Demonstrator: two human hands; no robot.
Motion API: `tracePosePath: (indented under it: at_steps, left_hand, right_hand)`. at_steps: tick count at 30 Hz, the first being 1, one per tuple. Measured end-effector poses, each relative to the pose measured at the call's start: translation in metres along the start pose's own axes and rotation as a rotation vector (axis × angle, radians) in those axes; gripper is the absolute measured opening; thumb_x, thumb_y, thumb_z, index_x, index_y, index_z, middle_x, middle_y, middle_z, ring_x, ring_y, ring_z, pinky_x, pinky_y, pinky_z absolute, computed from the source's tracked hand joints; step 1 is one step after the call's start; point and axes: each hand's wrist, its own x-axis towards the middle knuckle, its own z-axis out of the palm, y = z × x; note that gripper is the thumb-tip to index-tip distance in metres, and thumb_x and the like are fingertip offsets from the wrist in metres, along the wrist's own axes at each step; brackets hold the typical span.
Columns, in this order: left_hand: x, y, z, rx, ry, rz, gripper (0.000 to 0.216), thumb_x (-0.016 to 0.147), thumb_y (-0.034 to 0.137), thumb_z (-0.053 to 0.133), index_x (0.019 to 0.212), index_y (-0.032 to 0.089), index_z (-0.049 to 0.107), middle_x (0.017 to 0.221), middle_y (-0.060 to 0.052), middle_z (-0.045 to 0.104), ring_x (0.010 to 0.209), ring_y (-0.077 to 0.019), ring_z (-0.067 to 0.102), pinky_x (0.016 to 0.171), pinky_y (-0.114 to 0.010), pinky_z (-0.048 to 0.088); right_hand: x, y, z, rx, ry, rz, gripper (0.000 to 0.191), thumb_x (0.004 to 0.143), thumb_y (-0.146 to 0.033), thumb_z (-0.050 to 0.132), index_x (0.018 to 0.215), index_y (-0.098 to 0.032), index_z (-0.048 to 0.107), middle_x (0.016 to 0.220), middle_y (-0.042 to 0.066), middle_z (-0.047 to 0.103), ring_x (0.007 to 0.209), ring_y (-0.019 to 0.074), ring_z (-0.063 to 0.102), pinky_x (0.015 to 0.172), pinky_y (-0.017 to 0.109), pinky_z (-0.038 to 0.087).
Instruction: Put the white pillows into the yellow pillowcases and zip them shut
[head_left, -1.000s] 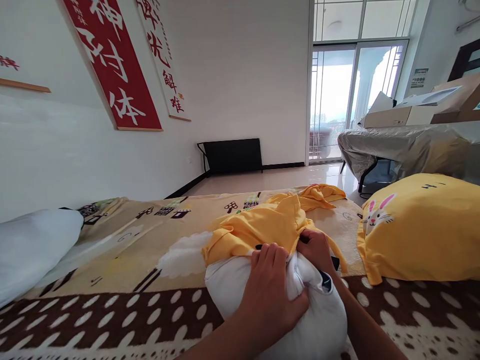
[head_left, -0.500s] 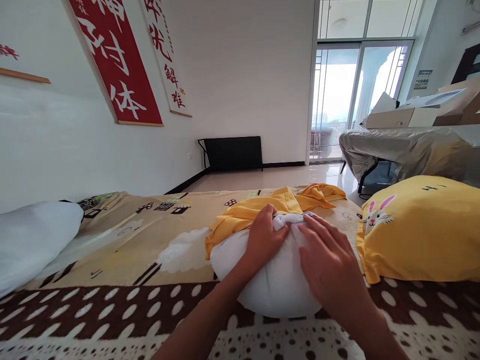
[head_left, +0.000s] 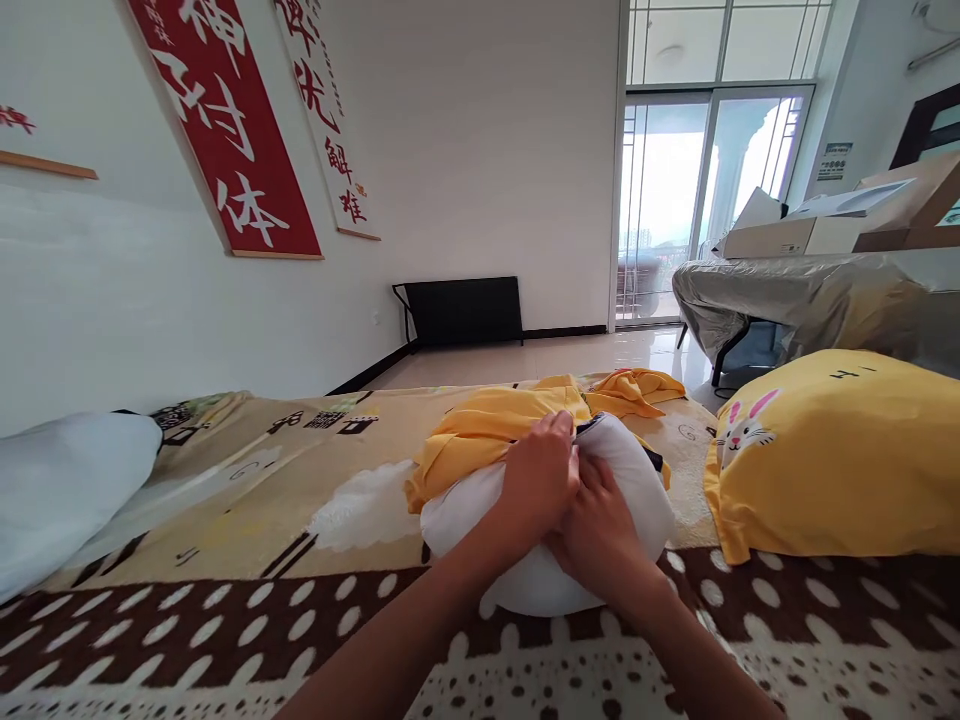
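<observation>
In front of me a white pillow (head_left: 634, 480) lies bunched on the blanket, with a crease down its middle. My left hand (head_left: 541, 470) is closed on the pillow near its top, fingers curled over the fold. Right beside it, my right hand (head_left: 600, 530) presses into the same fold, fingers bent and partly hidden against the left hand. Behind the pillow and against its far edge lies a crumpled yellow pillowcase (head_left: 480, 425), part of it spreading to the right. A dark edge shows at the pillow's upper rim.
A patterned blanket (head_left: 255, 490) covers the surface below. On the right sits a plump yellow pillow (head_left: 847, 460) with a rabbit print; another white pillow (head_left: 75, 490) lies at the left. Farther back are a plastic-covered table (head_left: 795, 290) with boxes and a black folded panel (head_left: 465, 310).
My right hand has moved left and inward, from lying spread on the pillow to meeting the left hand. The pillow's right side now bulges up around it.
</observation>
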Motion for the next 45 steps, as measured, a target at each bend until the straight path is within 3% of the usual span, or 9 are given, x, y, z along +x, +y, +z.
tracePosePath:
  at_steps: [6, 11, 15, 18, 23, 27, 33, 38, 45]
  left_hand:
    - [-0.022, 0.021, 0.027, 0.359, -0.053, 0.336, 0.018, 0.084, 0.006, 0.041, 0.094, 0.014, 0.054, 0.093, -0.010, 0.060, 0.086, -0.0230, 0.058, 0.071, -0.034, 0.048]
    - [-0.003, -0.002, 0.013, 0.411, 0.049, 0.559, 0.023, 0.085, 0.008, 0.040, 0.101, 0.011, 0.056, 0.101, -0.012, 0.059, 0.094, -0.0252, 0.054, 0.082, -0.039, 0.045]
    - [0.019, -0.039, -0.022, 0.263, 0.063, 0.440, 0.030, 0.087, 0.011, 0.037, 0.108, 0.015, 0.058, 0.110, -0.010, 0.061, 0.105, -0.0261, 0.053, 0.093, -0.044, 0.039]
    - [0.027, -0.072, -0.039, 0.029, -0.111, 0.328, 0.031, 0.090, 0.023, 0.036, 0.112, 0.019, 0.058, 0.113, -0.008, 0.062, 0.104, -0.0231, 0.056, 0.093, -0.038, 0.041]
    - [0.021, -0.104, -0.021, -0.029, -0.186, 0.267, 0.036, 0.087, 0.026, 0.042, 0.121, 0.020, 0.051, 0.122, -0.008, 0.058, 0.113, -0.0238, 0.051, 0.096, -0.040, 0.038]
    - [0.012, -0.103, 0.006, 0.172, 0.015, 0.257, 0.033, 0.084, 0.023, 0.045, 0.117, 0.021, 0.052, 0.120, -0.009, 0.057, 0.111, -0.0270, 0.048, 0.091, -0.047, 0.035]
    - [0.002, -0.088, 0.012, 0.419, 0.374, 0.315, 0.020, 0.089, 0.020, 0.043, 0.088, 0.017, 0.063, 0.093, -0.011, 0.063, 0.090, -0.0248, 0.053, 0.082, -0.042, 0.037]
    - [0.010, -0.090, -0.001, 0.154, 0.223, 0.135, 0.032, 0.091, 0.028, 0.037, 0.083, 0.016, 0.065, 0.085, -0.009, 0.064, 0.079, -0.0207, 0.058, 0.071, -0.032, 0.043]
    - [0.018, -0.114, -0.015, -0.444, -0.299, 0.090, 0.036, 0.081, 0.041, 0.053, 0.108, 0.017, 0.059, 0.113, -0.008, 0.064, 0.101, -0.0217, 0.060, 0.087, -0.032, 0.047]
  right_hand:
    - [0.003, 0.042, 0.018, 0.042, 0.024, 0.099, 0.025, 0.087, -0.016, 0.044, 0.100, -0.019, 0.065, 0.099, 0.009, 0.068, 0.102, 0.0232, 0.056, 0.098, 0.040, 0.034]
    - [0.008, 0.071, 0.007, 0.095, 0.107, 0.373, 0.030, 0.088, -0.036, 0.047, 0.106, -0.014, 0.058, 0.106, 0.012, 0.066, 0.104, 0.0246, 0.057, 0.091, 0.039, 0.037]
    - [0.009, 0.086, 0.006, 0.098, 0.255, 0.494, 0.050, 0.085, -0.051, 0.050, 0.117, -0.013, 0.053, 0.117, 0.014, 0.063, 0.107, 0.0275, 0.056, 0.090, 0.042, 0.036]
    - [0.010, 0.089, 0.010, 0.066, 0.431, 0.504, 0.049, 0.083, -0.053, 0.053, 0.114, -0.015, 0.057, 0.116, 0.013, 0.063, 0.108, 0.0273, 0.055, 0.091, 0.042, 0.036]
    - [0.010, 0.057, 0.009, -0.030, 0.713, 0.258, 0.015, 0.085, -0.030, 0.056, 0.089, -0.017, 0.064, 0.093, 0.009, 0.065, 0.091, 0.0211, 0.055, 0.084, 0.035, 0.040]
    - [0.005, 0.003, -0.006, 0.030, 0.405, 0.082, 0.022, 0.087, -0.028, 0.052, 0.102, -0.017, 0.063, 0.098, 0.009, 0.064, 0.094, 0.0224, 0.055, 0.088, 0.038, 0.039]
    - [0.000, -0.025, -0.009, -0.108, 0.087, 0.243, 0.076, 0.074, -0.044, 0.069, 0.136, -0.009, 0.042, 0.140, 0.025, 0.040, 0.126, 0.0400, 0.038, 0.102, 0.054, 0.028]
    - [0.007, 0.001, -0.009, -0.067, 0.069, 0.293, 0.084, 0.074, -0.048, 0.068, 0.144, -0.018, 0.032, 0.142, 0.024, 0.038, 0.128, 0.0376, 0.038, 0.102, 0.052, 0.031]
    - [0.006, -0.002, -0.015, -0.051, 0.051, 0.305, 0.079, 0.073, -0.039, 0.072, 0.142, -0.035, 0.034, 0.142, 0.018, 0.040, 0.127, 0.0404, 0.039, 0.098, 0.056, 0.034]
